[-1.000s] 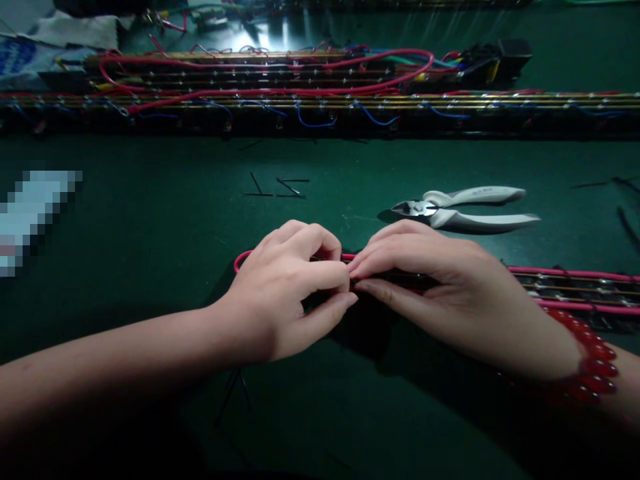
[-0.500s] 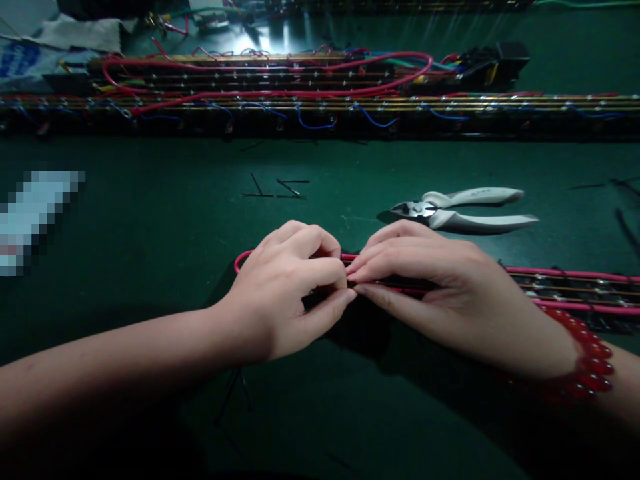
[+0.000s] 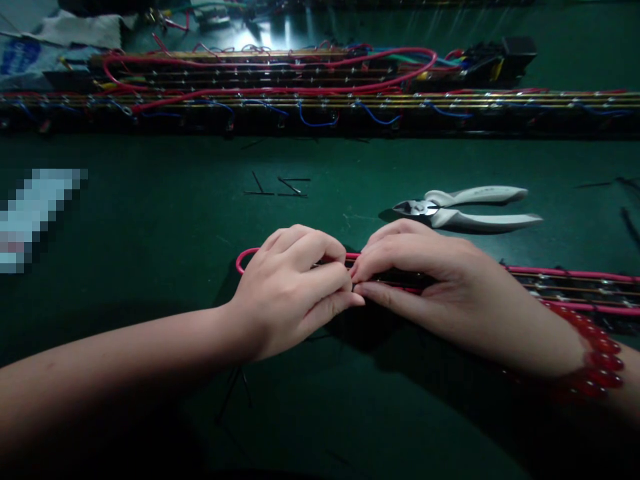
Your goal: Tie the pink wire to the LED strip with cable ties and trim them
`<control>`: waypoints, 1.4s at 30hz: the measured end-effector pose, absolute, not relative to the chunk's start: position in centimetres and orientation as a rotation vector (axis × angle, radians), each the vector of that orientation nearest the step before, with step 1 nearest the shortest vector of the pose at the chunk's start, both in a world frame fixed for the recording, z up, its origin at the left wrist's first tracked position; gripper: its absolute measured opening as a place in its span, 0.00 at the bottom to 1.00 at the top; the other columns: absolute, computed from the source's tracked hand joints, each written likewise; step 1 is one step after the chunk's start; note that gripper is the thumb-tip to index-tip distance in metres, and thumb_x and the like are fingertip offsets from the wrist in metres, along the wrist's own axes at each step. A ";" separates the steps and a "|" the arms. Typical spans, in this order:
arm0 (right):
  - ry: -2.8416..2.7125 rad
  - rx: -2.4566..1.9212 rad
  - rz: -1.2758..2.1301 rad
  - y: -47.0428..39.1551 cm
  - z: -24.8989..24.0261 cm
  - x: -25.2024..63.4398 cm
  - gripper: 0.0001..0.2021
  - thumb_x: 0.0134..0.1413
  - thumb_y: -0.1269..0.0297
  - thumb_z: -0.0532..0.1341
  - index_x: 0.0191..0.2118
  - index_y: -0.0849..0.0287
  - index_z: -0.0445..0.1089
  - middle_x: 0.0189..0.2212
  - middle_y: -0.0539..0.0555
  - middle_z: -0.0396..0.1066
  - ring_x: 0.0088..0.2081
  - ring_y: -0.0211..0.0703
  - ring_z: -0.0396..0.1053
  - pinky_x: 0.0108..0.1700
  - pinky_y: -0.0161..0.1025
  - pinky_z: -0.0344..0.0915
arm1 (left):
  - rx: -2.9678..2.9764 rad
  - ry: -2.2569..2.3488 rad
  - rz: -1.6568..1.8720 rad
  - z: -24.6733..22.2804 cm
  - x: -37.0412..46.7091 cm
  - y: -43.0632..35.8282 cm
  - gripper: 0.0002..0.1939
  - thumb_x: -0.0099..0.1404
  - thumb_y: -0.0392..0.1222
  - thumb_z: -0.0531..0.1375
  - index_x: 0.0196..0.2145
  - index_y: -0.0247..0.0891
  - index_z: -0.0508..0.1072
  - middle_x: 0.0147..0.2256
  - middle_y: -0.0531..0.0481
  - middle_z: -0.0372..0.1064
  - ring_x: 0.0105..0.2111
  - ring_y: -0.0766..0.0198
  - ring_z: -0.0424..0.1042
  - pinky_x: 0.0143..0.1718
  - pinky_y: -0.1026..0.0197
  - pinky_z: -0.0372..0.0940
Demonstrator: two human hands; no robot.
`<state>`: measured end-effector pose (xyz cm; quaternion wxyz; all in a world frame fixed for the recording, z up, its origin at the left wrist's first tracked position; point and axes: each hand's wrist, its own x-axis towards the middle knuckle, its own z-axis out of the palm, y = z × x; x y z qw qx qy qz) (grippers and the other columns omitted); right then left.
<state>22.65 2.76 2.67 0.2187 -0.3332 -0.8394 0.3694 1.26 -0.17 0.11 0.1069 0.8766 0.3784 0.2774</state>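
Pink wire (image 3: 565, 273) runs along a long strip assembly (image 3: 575, 291) lying on the green desk (image 3: 165, 227), looping back at its left end beneath the hands. The left hand (image 3: 290, 293) and the right hand (image 3: 440, 287) meet fingertip to fingertip over that end, each grip pinched shut on the strip and its wire; what sits between the fingertips is hidden. Judging by this, steady, small pinches and keeping the strip flat would serve best. White-handled cutters (image 3: 465, 210) lie just beyond, more wired strips (image 3: 320, 107) farther back.
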 end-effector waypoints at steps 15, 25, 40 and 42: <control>-2.401 -0.742 0.818 2.6 2.7 22.4 0.06 0.60 0.70 0.59 0.34 0.55 0.73 0.32 0.51 0.75 0.38 0.42 0.70 0.46 0.45 0.67 | 2.442 1.150 0.763 0.4 1.2 0.0 0.07 0.67 0.45 0.60 0.38 0.38 0.72 0.43 0.48 0.73 0.45 0.57 0.68 0.46 0.53 0.64; -2.387 -0.822 0.747 1.3 3.3 22.3 0.06 0.57 0.74 0.59 0.33 0.57 0.71 0.32 0.52 0.74 0.40 0.42 0.70 0.47 0.43 0.66 | 2.507 1.093 0.727 0.5 1.0 0.1 0.01 0.64 0.35 0.61 0.34 0.38 0.71 0.43 0.51 0.74 0.45 0.56 0.69 0.47 0.52 0.65; -2.486 -0.606 0.525 -0.9 2.8 21.6 0.07 0.58 0.77 0.58 0.33 0.62 0.71 0.30 0.53 0.74 0.40 0.39 0.71 0.48 0.41 0.63 | 2.629 0.965 0.794 -0.1 0.3 0.2 0.03 0.67 0.32 0.60 0.35 0.38 0.70 0.44 0.52 0.76 0.46 0.58 0.69 0.48 0.52 0.68; -2.503 -0.599 0.554 -0.7 2.7 21.6 0.07 0.59 0.76 0.57 0.32 0.62 0.71 0.30 0.53 0.74 0.39 0.39 0.71 0.47 0.41 0.63 | 2.635 0.973 0.788 -0.1 0.3 0.2 0.03 0.67 0.33 0.59 0.36 0.39 0.69 0.44 0.53 0.76 0.46 0.58 0.70 0.47 0.52 0.68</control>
